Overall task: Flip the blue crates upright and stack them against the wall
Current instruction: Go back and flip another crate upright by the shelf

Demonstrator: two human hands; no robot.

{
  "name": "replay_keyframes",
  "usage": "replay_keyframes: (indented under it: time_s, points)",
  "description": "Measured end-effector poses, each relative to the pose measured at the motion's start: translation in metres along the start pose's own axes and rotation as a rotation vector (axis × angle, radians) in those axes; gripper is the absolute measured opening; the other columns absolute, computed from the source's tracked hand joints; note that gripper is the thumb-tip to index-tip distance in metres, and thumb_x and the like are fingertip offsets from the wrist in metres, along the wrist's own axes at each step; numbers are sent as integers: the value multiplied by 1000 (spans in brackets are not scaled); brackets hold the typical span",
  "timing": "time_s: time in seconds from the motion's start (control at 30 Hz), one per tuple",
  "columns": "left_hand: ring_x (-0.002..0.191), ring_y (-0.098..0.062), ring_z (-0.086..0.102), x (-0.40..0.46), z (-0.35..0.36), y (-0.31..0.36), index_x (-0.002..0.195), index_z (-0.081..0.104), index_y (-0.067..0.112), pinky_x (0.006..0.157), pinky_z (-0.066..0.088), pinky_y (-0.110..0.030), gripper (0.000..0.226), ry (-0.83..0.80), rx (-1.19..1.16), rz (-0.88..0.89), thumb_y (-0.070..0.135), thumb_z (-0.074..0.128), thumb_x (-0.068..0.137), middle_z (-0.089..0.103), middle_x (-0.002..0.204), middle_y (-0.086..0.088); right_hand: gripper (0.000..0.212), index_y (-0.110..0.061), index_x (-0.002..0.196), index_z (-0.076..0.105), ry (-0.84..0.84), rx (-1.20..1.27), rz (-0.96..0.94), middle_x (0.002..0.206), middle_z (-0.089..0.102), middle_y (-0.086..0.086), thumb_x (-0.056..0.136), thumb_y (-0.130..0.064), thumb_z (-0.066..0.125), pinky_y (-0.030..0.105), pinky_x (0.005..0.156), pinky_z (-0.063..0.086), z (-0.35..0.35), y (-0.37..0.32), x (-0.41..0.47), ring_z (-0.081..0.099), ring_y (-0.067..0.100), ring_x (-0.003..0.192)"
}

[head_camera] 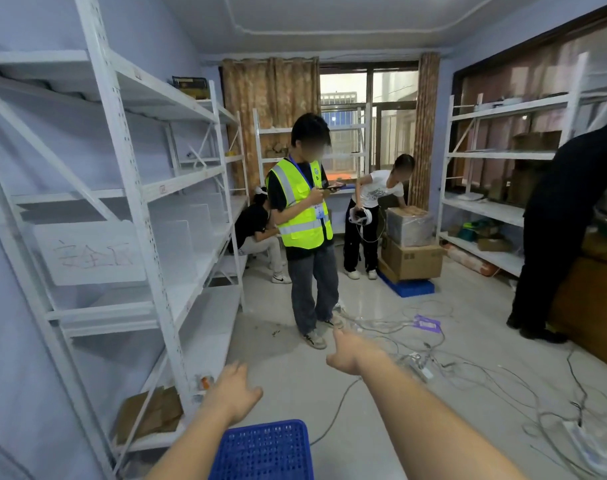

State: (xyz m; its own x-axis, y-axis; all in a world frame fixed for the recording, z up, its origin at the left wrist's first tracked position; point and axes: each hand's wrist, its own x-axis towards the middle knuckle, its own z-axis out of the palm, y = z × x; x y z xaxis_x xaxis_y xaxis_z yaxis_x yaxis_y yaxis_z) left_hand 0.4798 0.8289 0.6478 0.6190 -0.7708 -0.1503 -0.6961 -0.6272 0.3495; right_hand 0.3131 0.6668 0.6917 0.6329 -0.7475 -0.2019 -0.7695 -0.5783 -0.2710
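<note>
Both hands, left (233, 393) and right (347, 353), grip wide (empty), above blue crate (264, 452)

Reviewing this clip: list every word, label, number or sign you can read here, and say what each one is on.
"安全区", handwritten in faint red on the white board leaning in the left shelving: the first two characters are fairly clear, the third is uncertain.
Small tags on the shelf edges: too small to read.
Print on the cardboard box: too blurred to read.
Lanyard badge on the yellow vest: unreadable.
Blue crate: no text visible.
</note>
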Motion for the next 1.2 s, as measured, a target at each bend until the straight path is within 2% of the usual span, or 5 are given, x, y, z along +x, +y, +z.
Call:
replay_keyframes:
  time_s: [0.43, 0.6, 0.73, 0.9, 1.2]
  points:
    - [143, -24, 27, 111, 54, -50, 150, 22, 10, 115, 29, -33, 70, -149, 43, -89, 44, 40, 92, 23, 157, -11, 62, -8, 144, 29, -177, 4, 43, 148, 36, 13, 92, -36, 45, 40, 106, 37, 78, 9, 109, 41, 31, 133]
    - [149, -17, 15, 159, 111, -85, 142, 23, 57, 122, 12, -33, 56, -313, 12, -22, 56, 31, 86, 12, 162, -2, 60, -7, 145, 27, -305, 33, 96, 149, 35, 12, 94, -36, 41, 38, 106, 35, 142, 5, 153, 40, 30, 134]
    - [149, -20, 11, 196, 185, -130, 154, 11, 24, 122, 16, -38, 94, -528, 82, -148, 71, 26, 74, 7, 163, -1, 61, -8, 147, 24, -434, 75, 127, 150, 34, 11, 94, -35, 40, 37, 108, 35, 215, 5, 173, 39, 28, 134]
    - [150, -22, 10, 195, 254, -163, 154, 5, 15, 119, 22, -37, 71, -641, 41, -238, 47, 33, 97, 5, 162, -5, 61, -12, 149, 21, -591, 125, 193, 154, 29, 7, 96, -37, 39, 36, 109, 34, 322, 20, 179, 37, 25, 137]
    - [149, -21, 14, 192, 439, -236, 155, 2, 15, 116, 29, -42, 74, -781, 32, -317, 47, 35, 97, -1, 163, -3, 60, -18, 148, 22, -721, 198, 264, 149, 35, 2, 95, -36, 42, 40, 101, 44, 508, 69, 212, 46, 23, 129]
